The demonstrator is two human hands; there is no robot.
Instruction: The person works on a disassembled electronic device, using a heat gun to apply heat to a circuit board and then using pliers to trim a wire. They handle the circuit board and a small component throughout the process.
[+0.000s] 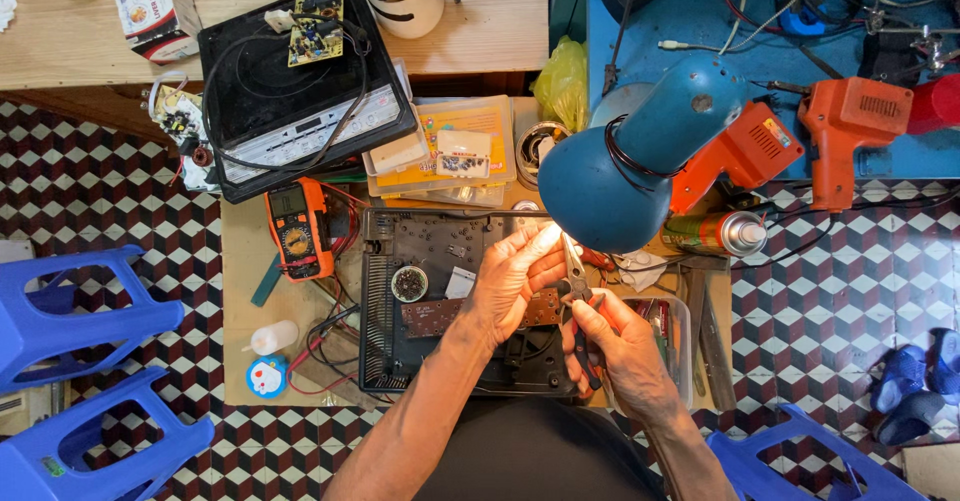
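**benchguy:** Head cam only, so: the black appliance case (420, 261) is lying opened up on the low table (240, 291), brown circuit board (440, 313) exposed inside. So the opening-up part looks done; the board is still sitting in there, and I'd guess the fiddly bit is in progress.

**solderfan:** And the hands?

**benchguy:** The right hand (625, 346) is squeezing the handles of pliers (574, 276), tips pointing up under the blue lamp (630, 156). The left hand (512, 279) is pinching something tiny right at the pliers' tips, too washed out by glare to name. Both are hovering just above the case's right side. An orange multimeter (297, 226) is sitting left of it.
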